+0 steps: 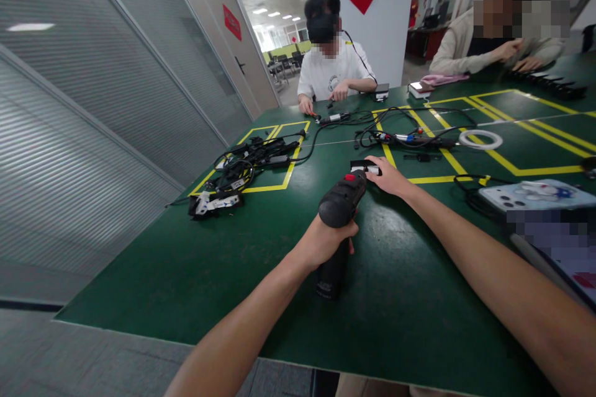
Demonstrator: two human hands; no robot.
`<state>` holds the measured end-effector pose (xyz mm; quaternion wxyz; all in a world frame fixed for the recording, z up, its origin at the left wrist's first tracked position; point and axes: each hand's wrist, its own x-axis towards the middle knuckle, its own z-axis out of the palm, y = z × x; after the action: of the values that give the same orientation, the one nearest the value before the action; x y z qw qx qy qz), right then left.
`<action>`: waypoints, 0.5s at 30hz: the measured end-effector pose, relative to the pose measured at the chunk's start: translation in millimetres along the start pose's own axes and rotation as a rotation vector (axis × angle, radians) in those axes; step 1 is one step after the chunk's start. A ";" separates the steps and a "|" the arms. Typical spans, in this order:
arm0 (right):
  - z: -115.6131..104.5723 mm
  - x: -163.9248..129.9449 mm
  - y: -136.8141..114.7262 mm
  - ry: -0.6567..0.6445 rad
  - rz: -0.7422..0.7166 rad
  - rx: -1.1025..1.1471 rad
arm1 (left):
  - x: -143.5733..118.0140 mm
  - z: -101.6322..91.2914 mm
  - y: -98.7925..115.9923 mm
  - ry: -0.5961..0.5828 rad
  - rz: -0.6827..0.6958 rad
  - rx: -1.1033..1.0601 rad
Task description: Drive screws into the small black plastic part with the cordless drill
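Note:
My left hand (326, 242) is wrapped round the grip of a black cordless drill (336, 206) with a red switch on top. The drill's front end points away from me, toward a small black-and-white block (365, 165) on the green table. My right hand (387, 175) has its fingers closed on the right side of that block. The drill's tip is hidden behind its own body, so I cannot tell whether it touches the block.
Tangled black cables (261, 158) lie at the left, a torn packet (215, 203) before them. A white ring (480, 139) and a phone (540, 195) lie to the right. Yellow tape (437, 179) marks the green table (186, 285). Two people sit across the table.

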<state>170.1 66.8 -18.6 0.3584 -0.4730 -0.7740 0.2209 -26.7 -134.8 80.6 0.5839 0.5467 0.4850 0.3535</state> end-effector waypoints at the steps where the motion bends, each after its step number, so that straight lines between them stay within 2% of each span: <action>1: -0.3 -0.2 -0.4 -0.001 0.000 -0.001 | -0.1 0.0 0.3 0.004 -0.004 0.000; 15: -1.1 -0.5 -1.5 -0.006 0.007 -0.005 | 0.8 -0.2 -1.4 0.010 -0.010 -0.027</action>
<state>170.2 65.7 -17.1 0.3540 -0.4760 -0.7739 0.2219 -26.8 -134.2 79.1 0.5905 0.5347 0.4857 0.3597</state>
